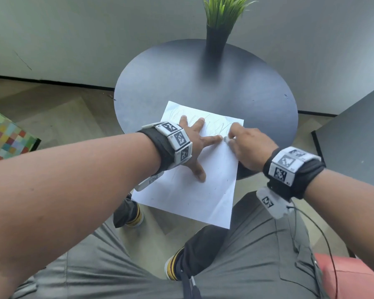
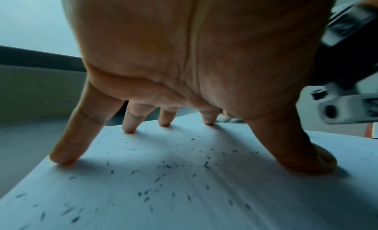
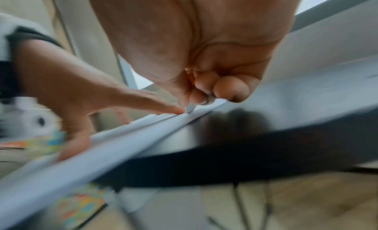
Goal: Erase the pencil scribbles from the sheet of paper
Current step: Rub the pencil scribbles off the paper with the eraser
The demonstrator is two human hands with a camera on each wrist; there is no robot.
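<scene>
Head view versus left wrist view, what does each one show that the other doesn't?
Only the head view shows the right hand pinching the eraser, the pencil scribbles, the round table and the potted plant. Only the left wrist view shows dark eraser crumbs scattered under the palm. Both show the left hand spread, fingers pressing the paper.

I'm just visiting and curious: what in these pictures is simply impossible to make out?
- Eraser: only a pale tip shows in the right wrist view; the right hand curls around the rest.
- Pencil scribbles: faint and small in the head view, partly under the left hand.
- Sheet of paper and table: smeared by motion blur in the right wrist view.
- Plant: its top is cut off by the head view's upper edge.
</scene>
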